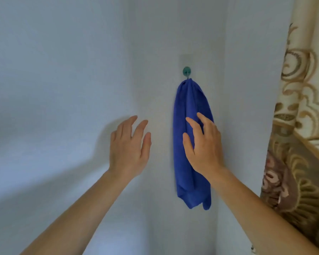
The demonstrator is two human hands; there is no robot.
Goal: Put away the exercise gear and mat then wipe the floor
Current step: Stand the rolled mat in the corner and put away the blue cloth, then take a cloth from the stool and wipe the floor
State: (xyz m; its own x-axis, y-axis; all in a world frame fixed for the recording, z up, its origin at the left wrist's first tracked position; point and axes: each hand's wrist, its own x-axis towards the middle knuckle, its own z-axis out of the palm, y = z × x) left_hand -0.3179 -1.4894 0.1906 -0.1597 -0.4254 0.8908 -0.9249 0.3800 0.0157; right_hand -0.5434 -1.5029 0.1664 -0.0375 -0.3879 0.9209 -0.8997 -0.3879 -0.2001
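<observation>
A blue cloth [191, 140] was hung from a wall hook [187, 71], presumably kept for floor wiping. The right hand [203, 144] was laid against it, grip spread; the left hand [129, 146] was held beside, spread, empty.

No readable text, label, brand, number or sign appears anywhere in the view; the curtain [300, 126] at the right carries only an ornamental scroll pattern.
</observation>
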